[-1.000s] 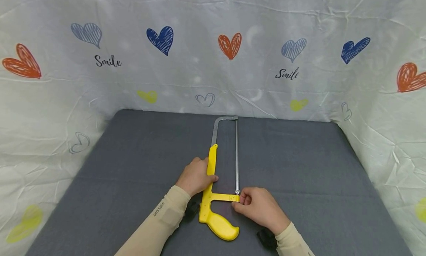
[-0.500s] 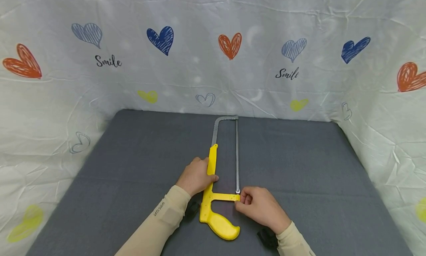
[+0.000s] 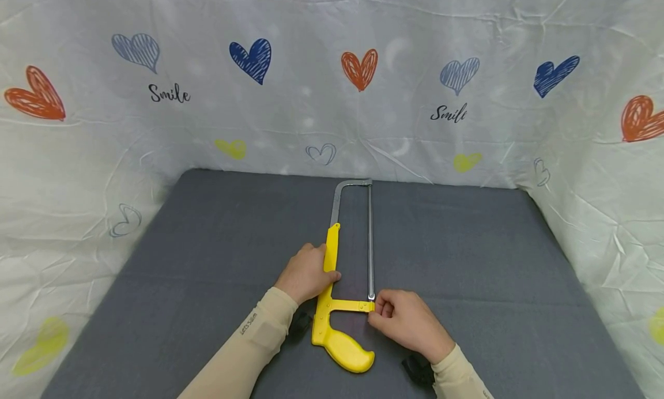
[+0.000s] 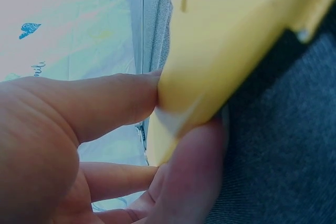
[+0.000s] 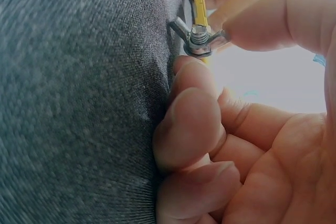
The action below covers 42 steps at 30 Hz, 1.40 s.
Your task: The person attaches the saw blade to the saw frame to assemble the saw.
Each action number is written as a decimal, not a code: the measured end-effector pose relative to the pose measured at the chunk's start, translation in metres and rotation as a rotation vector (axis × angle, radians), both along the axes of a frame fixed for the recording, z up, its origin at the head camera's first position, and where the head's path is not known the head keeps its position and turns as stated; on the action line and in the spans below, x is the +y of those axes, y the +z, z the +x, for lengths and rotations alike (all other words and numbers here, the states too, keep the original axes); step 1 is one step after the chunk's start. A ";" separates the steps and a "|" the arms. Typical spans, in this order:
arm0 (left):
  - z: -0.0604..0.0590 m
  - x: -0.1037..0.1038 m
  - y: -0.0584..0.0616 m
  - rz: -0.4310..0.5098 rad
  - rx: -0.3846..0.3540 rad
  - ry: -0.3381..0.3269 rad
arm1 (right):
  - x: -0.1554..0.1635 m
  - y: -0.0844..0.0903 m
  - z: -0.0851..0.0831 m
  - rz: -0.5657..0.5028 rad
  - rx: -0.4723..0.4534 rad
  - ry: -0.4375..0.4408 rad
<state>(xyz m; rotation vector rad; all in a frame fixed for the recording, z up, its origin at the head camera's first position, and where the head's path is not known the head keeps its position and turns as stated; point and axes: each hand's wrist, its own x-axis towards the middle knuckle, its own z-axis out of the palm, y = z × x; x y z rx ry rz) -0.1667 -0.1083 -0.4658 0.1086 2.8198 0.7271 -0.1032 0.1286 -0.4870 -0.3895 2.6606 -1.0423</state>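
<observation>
Glossy yellow plastic hacksaw (image 3: 332,307) with bare metal wing nut (image 5: 198,36) on matt, woven grey cloth (image 3: 467,260).

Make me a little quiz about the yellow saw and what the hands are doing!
1. True or false: the left hand grips the yellow frame of the hacksaw.
2. What small metal part does the right hand pinch? A) a wing nut B) a coin C) a key
3. Fill in: the saw lies flat on a grey ____.

Key: 1 true. 2 A, the wing nut at the near end of the blade. 3 mat.
</observation>
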 end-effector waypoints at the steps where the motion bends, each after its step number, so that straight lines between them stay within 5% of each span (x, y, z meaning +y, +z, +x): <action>1: 0.000 0.000 0.000 0.000 0.000 0.000 | 0.000 0.000 0.000 0.001 0.001 0.001; 35: 0.000 0.000 -0.001 -0.007 -0.012 0.015 | 0.000 -0.002 -0.001 -0.002 0.014 0.014; 42: 0.000 0.001 -0.002 -0.012 -0.005 0.018 | -0.001 -0.001 0.001 0.024 -0.040 -0.013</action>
